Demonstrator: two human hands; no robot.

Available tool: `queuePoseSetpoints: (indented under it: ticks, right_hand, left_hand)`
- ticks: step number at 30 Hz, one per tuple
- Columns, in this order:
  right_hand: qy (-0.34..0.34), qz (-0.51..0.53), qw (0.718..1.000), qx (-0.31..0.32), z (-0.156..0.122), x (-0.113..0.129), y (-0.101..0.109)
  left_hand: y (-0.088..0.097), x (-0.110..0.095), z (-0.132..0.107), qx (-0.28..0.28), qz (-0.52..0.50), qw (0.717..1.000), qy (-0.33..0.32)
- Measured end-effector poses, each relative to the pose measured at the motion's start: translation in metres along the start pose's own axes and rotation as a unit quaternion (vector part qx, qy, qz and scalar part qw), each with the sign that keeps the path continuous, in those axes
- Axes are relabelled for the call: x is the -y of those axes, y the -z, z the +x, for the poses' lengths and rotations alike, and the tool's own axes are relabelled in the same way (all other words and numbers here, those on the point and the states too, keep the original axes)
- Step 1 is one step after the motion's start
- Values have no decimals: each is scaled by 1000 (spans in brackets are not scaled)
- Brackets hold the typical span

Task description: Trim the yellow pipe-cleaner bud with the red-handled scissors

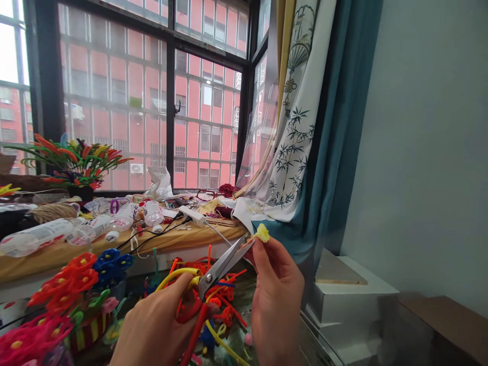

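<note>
My left hand (162,317) is closed around the handles of a pair of scissors (219,269), and a yellow handle loop shows above the fingers. The metal blades point up and right, slightly parted, with their tips beside my right fingertips. In my right hand (276,284), thumb and fingers pinch a small fluffy yellow piece (262,233), which sticks out above them. What lies between the blade tips is too small to make out. Below the hands, a tangle of red and orange pipe cleaners (229,305) covers part of the dark table, with yellow and blue strands among them.
At left stand fuzzy red flowers (72,279), blue flowers (112,267) and pink flowers (34,338). Plastic bottles (46,236), cables and a power strip (191,215) lie on the windowsill. White boxes (346,295) stand at right beside a blue curtain (343,127).
</note>
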State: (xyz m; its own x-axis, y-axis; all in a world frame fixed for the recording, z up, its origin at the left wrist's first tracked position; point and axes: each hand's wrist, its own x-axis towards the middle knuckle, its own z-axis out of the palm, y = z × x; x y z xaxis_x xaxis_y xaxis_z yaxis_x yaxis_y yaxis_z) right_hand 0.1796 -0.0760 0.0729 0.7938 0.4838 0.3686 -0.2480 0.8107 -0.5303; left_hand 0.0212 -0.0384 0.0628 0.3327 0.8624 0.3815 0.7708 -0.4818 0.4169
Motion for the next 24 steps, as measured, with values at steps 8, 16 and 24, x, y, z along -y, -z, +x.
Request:
queuePoseSetpoints:
  ticks: [8, 16, 24]
  right_hand:
    - [-78, 45, 996, -13, -2, 9, -7]
    - [-105, 52, 990, -83, -7, 21, -24]
    - [-173, 67, 977, -103, -5, 30, -31]
  left_hand:
    - [11, -5, 3, 42, 46, 998, 15]
    - [9, -5, 3, 55, 35, 998, 15]
    - [11, -8, 3, 79, -18, 996, 19]
